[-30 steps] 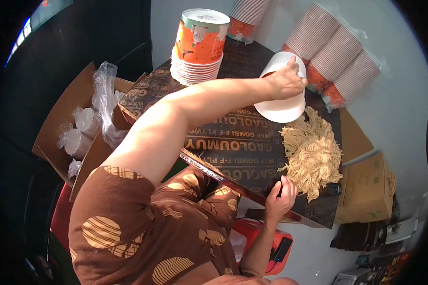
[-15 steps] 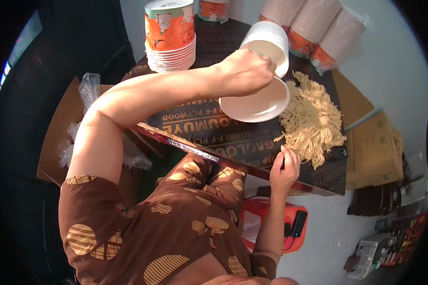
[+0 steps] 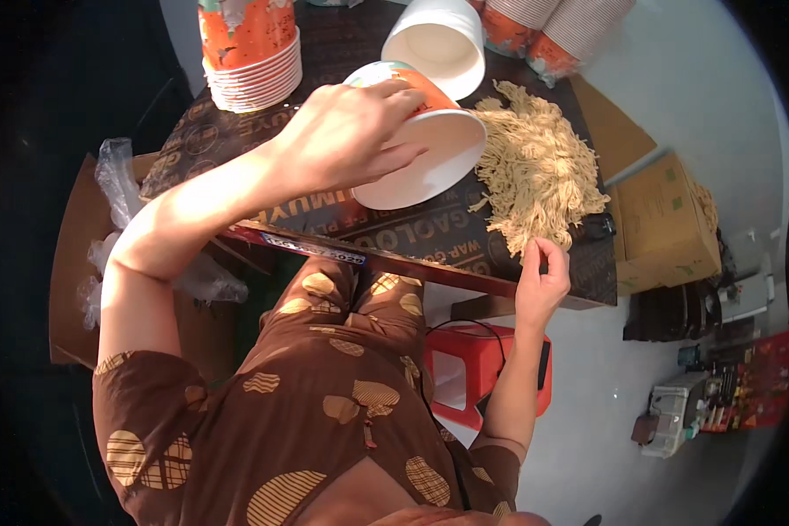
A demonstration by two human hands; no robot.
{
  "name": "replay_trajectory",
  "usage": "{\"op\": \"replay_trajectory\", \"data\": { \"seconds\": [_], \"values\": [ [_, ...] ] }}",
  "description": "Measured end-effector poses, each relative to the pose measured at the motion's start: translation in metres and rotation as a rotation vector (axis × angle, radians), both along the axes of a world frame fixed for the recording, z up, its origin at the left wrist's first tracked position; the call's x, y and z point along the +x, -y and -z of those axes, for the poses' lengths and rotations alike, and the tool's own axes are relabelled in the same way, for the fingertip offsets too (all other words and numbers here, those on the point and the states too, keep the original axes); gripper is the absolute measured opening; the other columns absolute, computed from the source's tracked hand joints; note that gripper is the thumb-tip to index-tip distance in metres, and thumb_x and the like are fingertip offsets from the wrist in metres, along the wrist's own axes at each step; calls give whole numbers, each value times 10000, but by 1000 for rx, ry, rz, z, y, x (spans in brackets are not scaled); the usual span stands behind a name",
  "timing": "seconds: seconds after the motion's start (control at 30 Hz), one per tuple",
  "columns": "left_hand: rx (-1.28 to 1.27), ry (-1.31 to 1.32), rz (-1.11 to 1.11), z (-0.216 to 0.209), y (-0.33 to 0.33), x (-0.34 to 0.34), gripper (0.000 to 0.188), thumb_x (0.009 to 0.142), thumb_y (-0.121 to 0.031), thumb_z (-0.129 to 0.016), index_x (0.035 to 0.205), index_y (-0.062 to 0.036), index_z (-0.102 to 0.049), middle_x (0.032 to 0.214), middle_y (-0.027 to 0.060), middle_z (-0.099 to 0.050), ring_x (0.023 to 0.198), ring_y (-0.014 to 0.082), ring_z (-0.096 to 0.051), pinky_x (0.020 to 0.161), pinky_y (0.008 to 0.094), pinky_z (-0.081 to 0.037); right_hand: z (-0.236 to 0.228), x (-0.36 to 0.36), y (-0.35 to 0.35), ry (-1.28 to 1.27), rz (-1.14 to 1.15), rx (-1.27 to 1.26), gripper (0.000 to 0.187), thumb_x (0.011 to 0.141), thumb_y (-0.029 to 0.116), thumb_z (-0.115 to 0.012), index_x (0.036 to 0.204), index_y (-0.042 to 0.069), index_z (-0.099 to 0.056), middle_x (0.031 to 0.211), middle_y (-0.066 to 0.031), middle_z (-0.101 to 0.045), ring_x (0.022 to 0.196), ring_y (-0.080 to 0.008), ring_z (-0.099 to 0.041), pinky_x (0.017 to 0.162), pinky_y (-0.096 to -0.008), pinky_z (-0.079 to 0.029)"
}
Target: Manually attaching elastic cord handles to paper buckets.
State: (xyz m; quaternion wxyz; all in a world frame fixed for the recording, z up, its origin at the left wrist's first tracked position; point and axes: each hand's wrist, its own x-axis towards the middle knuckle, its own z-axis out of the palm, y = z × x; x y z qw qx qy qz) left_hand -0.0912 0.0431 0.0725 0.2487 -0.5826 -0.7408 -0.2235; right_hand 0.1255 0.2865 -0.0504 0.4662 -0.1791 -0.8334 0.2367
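Note:
A paper tub (image 3: 430,162), orange outside and white inside, is tilted over the table with its mouth toward me. My left hand (image 3: 346,131) grips it, fingers over the outer wall and thumb across the mouth. Behind it a white tub (image 3: 447,57) lies on its side, its open end facing me. A heap of wavy tan strands (image 3: 543,167) spreads over the table's right part. At the heap's near edge, my right hand (image 3: 542,285) is closed in a pinch; whatever its fingertips hold is too small to make out.
Nested orange tubs (image 3: 252,66) stand at the back left, more stacks (image 3: 570,39) at the back right. Printed dark board (image 3: 394,230) forms the tabletop. Cardboard boxes flank it, one with clear plastic (image 3: 118,180), another (image 3: 666,223) at right. A red stool (image 3: 443,342) stands below.
The whole view has shifted. My left hand has drawn the tub away from the lying white one and turned it, showing its orange side. My right hand has come up to the strands.

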Motion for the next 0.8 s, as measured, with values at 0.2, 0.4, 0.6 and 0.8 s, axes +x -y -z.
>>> {"op": "replay_trajectory", "data": {
  "seconds": [0.2, 0.4, 0.6, 0.8],
  "values": [
    [71, 98, -82, 38, 15, 4, 678, 781, -209, -763, 1360, -22, -465, 1381, 215, -491, 958, 363, -671, 777, 417, -580, -3, 12, -26, 81, 161, 6, 61, 867, 44, -661, 905, 11, -628, 861, -116, -627, 829, -297, -583, 760, -401, -473],
    [116, 178, -101, 69, 16, 9, 704, 777, -169, -754, 1371, 3, -417, 1380, 223, -471, 993, 355, -657, 765, 380, -579, -7, 12, -41, 201, 134, 105, 54, 845, 48, -672, 859, 16, -631, 817, -105, -613, 803, -299, -572, 738, -404, -464],
    [126, 277, -100, 70, 16, 18, 693, 772, -160, -749, 1345, 56, -424, 1359, 256, -477, 1049, 374, -635, 836, 385, -559, -4, 9, -45, 214, 105, 138, 51, 833, 49, -681, 843, 26, -637, 809, -114, -604, 791, -307, -565, 739, -411, -455],
    [149, 364, -109, 73, 22, 26, 691, 769, -169, -764, 1340, 46, -439, 1356, 262, -485, 1060, 381, -635, 842, 384, -559, 2, -4, -50, 241, 153, 303, 63, 855, 82, -686, 884, 31, -664, 793, -120, -618, 768, -266, -599, 732, -391, -478]
  ]
}}
